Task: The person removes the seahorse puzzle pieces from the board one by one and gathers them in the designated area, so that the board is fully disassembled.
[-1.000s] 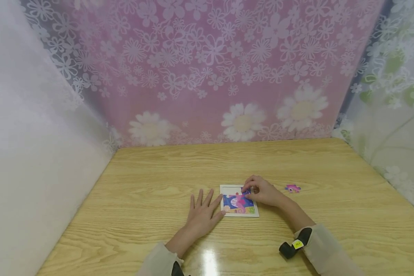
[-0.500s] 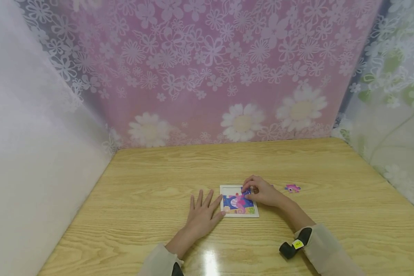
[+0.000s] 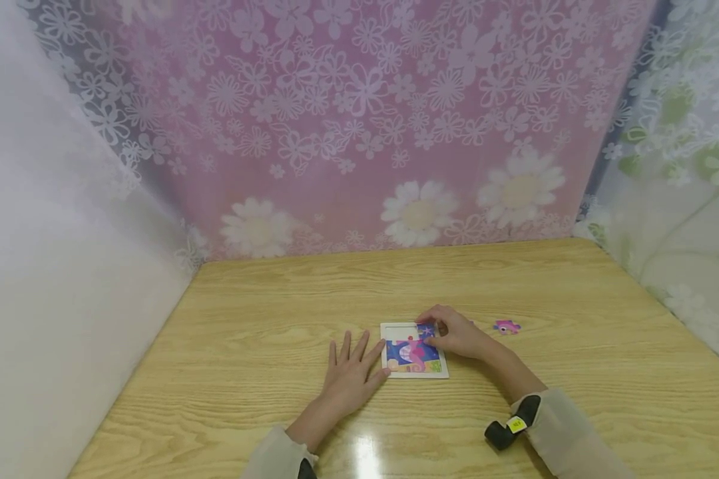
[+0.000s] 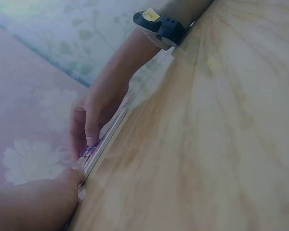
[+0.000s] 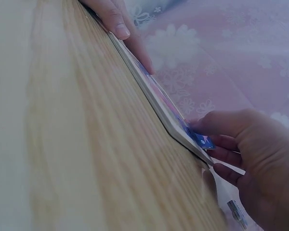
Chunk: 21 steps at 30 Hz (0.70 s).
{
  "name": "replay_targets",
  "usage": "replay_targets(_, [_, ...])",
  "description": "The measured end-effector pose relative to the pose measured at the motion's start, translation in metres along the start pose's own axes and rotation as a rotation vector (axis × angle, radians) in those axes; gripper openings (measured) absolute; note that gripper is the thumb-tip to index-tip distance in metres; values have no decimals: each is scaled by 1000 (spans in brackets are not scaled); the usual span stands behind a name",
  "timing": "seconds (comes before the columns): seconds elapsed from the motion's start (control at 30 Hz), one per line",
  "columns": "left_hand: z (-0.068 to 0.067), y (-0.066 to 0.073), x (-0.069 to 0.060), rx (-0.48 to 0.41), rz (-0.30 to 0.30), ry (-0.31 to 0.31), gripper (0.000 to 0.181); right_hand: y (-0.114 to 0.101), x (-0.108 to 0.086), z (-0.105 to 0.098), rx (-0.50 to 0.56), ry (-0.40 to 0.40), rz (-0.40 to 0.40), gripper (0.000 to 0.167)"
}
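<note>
Jigsaw frame (image 3: 416, 375): lies flat on the table between the two hands, its near-left side against the left hand, its far-right corner under the right hand.

Status, done: the lower part of the frame, between the hands, carries a joined pink-and-blue picture (image 3: 413, 352) with no visible gaps, though the right hand covers part of the edge.

Status, in hand: a blue piece (image 3: 428, 330) with a pink starfish is at the far-right corner. In the right wrist view it sits at an angle to the frame, so seating appears incomplete.

Status, left: the white bay (image 3: 398, 332) beyond the left fingertips is unfilled. A loose pink piece (image 3: 506, 327) with an eye lies on the table to the right of the right hand. A small pink edge (image 3: 471, 322) shows just behind that hand; whether it is a further piece cannot be confirmed. The work is judged past its midpoint.

Left hand (image 3: 350, 379): palm down on the table, fingers extended and spread; index and thumb tips touch the frame's side, apparently as a brace.

Right hand (image 3: 458, 332): arched over the corner, fingers bent, pinching the blue piece between thumb and fingers.

Outer area: wood-grain table (image 3: 275, 299) around both hands; pink floral curtain (image 3: 335, 146) beyond them.
</note>
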<state>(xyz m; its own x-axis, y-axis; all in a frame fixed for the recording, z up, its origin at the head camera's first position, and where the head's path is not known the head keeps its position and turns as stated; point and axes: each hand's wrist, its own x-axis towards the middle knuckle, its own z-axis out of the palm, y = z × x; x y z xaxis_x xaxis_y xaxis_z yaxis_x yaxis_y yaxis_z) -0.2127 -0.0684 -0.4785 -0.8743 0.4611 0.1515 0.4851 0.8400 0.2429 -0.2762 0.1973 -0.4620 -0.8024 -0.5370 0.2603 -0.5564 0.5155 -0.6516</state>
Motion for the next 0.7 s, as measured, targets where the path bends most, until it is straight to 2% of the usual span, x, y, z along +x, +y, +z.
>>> replay_targets(0.07, [0, 0, 0, 5, -1, -2, 58, -3, 0, -1, 15, 2, 0, 28])
replay_targets(0.3, [-3, 1, 0, -6, -7, -12, 58, -41, -3, -13, 113, 50, 24, 21])
replay_targets(0.57, [-3, 1, -1, -29, 2, 2, 59, -12, -1, -5, 135, 52, 71, 20])
replay_targets(0.7, [-3, 1, -2, -36, 4, 3, 60, -13, 0, -5, 153, 69, 80, 20])
